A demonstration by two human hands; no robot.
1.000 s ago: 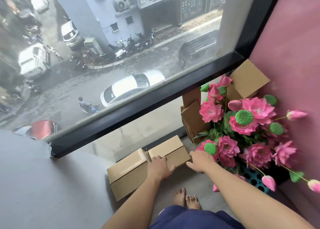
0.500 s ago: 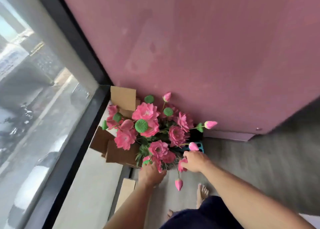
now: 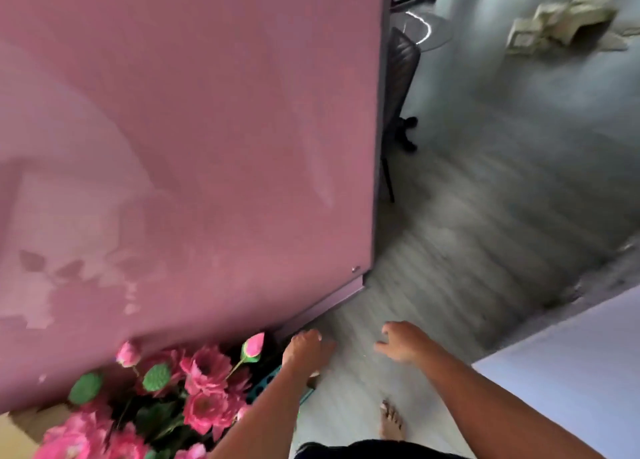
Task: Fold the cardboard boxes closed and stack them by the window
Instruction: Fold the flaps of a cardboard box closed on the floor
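We see only a blurry corner of a box [image 3: 15,431] cut off far left of our left hand [image 3: 304,349], behind pink flowers [image 3: 204,382] in a mostly hidden blue basket [image 3: 266,384], and both it and our right hand [image 3: 401,344] hang loose, grasping nothing.

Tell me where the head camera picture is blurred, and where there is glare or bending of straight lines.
Head view: motion blur smears nearly everything, most strongly the floor and the flowers; both the left hand and the right hand look soft. A bright ring of light glares at the top. The wide lens tilts and bends the edge of the pink wall.
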